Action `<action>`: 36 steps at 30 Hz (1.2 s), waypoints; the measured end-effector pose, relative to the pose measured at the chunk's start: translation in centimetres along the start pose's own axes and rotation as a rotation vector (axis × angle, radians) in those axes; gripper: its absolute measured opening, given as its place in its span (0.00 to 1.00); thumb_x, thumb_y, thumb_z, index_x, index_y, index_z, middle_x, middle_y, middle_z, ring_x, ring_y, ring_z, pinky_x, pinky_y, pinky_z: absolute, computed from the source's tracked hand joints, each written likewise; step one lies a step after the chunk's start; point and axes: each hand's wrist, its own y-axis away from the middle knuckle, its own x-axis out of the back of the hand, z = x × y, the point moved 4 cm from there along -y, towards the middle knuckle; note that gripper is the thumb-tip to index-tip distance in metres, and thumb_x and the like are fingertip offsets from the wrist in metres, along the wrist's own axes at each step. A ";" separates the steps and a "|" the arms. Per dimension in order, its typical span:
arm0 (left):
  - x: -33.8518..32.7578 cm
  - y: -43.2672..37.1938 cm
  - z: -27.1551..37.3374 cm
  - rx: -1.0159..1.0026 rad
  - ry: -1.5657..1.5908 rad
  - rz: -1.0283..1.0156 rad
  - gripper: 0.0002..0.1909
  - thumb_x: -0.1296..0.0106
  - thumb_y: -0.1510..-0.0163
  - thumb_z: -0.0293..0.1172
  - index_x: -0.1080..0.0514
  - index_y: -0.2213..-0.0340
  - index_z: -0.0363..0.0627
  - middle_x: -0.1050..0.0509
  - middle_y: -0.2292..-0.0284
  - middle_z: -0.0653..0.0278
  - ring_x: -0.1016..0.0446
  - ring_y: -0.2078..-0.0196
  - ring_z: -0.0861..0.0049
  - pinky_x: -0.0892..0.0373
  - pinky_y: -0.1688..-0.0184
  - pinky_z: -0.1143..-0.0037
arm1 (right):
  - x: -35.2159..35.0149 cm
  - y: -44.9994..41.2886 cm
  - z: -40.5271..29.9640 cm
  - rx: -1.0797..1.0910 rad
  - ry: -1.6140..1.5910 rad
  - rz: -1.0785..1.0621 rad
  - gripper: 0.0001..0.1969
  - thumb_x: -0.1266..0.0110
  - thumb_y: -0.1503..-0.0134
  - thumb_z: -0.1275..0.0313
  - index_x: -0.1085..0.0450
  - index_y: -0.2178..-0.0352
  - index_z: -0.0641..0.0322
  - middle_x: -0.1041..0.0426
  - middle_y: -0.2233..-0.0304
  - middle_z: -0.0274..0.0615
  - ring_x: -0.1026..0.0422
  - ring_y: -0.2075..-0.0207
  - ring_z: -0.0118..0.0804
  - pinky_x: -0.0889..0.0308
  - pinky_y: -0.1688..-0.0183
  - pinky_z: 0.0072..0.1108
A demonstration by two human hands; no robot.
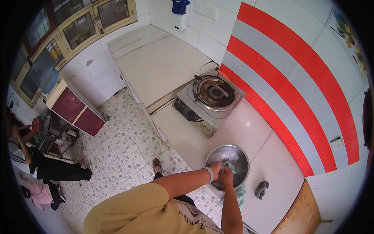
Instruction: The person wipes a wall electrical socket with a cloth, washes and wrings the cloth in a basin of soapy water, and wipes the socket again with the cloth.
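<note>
A round stainless-steel basin point(247, 159) stands on the pale counter, with some water in it. Both hands are together over its near side, gripping a wet, pale cloth point(230, 167). My left hand point(216, 169), below a light wristband, is closed around the cloth. Close against it, my right hand point(226, 177) also has its fingers curled on the cloth; the fingers hide most of it. A pale green cloth point(240, 196) lies by the basin's near edge, partly behind my right forearm. To the right rests a dark grey scrubber or rag point(261, 189).
A gas stove point(209, 101) sits beyond the basin, its orange hose running to the wall. Red and grey striped panels point(280, 76) line the wall. A water dispenser cabinet point(77, 109) stands across the tiled floor. Two people point(55, 166) point(43, 193) are at far left.
</note>
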 end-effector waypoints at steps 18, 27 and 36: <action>-1.9 1.3 0.8 -0.093 0.130 -0.633 0.12 0.61 0.45 0.38 0.32 0.66 0.46 0.28 0.66 0.66 0.30 0.63 0.76 0.33 0.60 0.71 | 5.1 -0.4 -9.7 -0.074 -0.560 0.257 0.12 0.51 0.53 0.69 0.34 0.68 0.66 0.31 0.66 0.53 0.33 0.62 0.52 0.39 0.59 0.30; -1.7 2.0 -0.1 -0.199 0.013 -0.347 0.11 0.59 0.46 0.31 0.34 0.63 0.42 0.30 0.67 0.63 0.31 0.63 0.72 0.33 0.61 0.71 | 6.3 -3.3 -4.8 0.059 -0.243 0.627 0.13 0.62 0.47 0.68 0.38 0.77 0.69 0.34 0.76 0.60 0.34 0.72 0.59 0.40 0.70 0.38; 2.5 2.0 4.5 -0.836 -0.590 -0.226 0.20 0.42 0.59 0.30 0.35 0.63 0.44 0.32 0.65 0.66 0.34 0.59 0.72 0.40 0.58 0.64 | 7.5 -3.5 -3.1 -0.122 0.089 0.301 0.15 0.59 0.46 0.63 0.37 0.65 0.66 0.30 0.69 0.57 0.33 0.65 0.57 0.39 0.63 0.39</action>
